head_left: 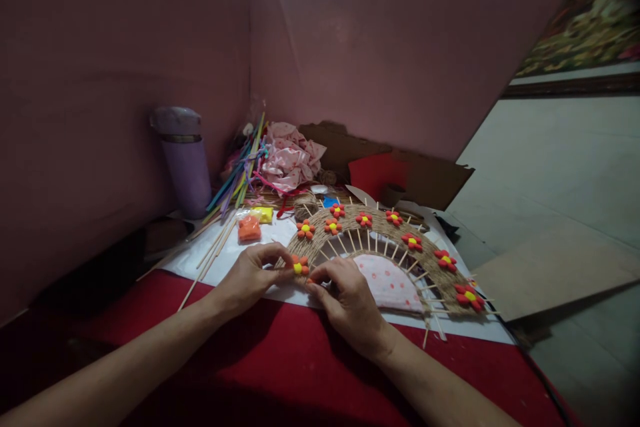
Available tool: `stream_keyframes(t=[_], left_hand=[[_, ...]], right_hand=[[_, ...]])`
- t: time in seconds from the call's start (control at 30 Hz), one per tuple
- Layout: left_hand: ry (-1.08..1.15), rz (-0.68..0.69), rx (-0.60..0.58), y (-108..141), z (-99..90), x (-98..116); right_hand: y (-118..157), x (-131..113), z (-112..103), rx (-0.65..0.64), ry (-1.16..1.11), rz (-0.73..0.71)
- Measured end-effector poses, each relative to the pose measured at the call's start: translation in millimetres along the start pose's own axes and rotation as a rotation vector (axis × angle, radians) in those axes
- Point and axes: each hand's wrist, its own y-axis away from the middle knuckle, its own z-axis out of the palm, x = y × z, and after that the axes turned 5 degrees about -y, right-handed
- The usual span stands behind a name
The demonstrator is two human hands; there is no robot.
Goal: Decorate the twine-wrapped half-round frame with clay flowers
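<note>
A half-round fan-shaped frame of thin sticks woven with jute twine [429, 265] lies on white paper. Red and orange clay flowers with yellow centres dot its band, and a pink dotted fabric half-circle [387, 282] fills its middle. At the band's left end sits an orange clay flower [300, 265]. My left hand [253, 275] is closed, thumb and forefinger pinching this flower's left edge. Just below the flower, my right hand [346, 293] pinches a small orange clay petal [310, 281]. The petal is partly covered by my fingertips.
Orange clay [249, 229] and a yellow clay packet [263, 215] lie behind my left hand, near loose sticks [213, 250]. A purple tumbler [185, 163], coloured pipe cleaners [245, 170], crumpled pink fabric [290, 159] and cardboard [435, 180] stand behind. Red cloth [280, 353] covers the front.
</note>
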Motion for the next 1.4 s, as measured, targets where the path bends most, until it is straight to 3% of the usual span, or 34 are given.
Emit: stream_keyframes(t=[0.33,0.5,0.67,0.83,1.13,1.4], left_hand=[[-0.044,-0.006,0.008,-1,1.2,-2],[0.147,-0.139,-0.015,-1,-4.4,-4],[0.334,-0.171,-0.037,-3,-2.1,-7],[0.356,-0.200,-0.023,-7,4.2,-9],[0.404,-0.251,-0.036,-4,-5.5,6],[0.474,-0.285,-0.001,-5,-0.4,7]], right_hand=[[1,2,1,-0.003,-0.017,0.007],[0,1,0,0.015,-0.014,0.001],[0,1,1,0.031,-0.020,-0.019],[1,1,1,0.022,-0.022,-0.018],[2,0,0,0.044,-0.034,-0.036],[1,0,0,0.046,-0.022,-0.033]])
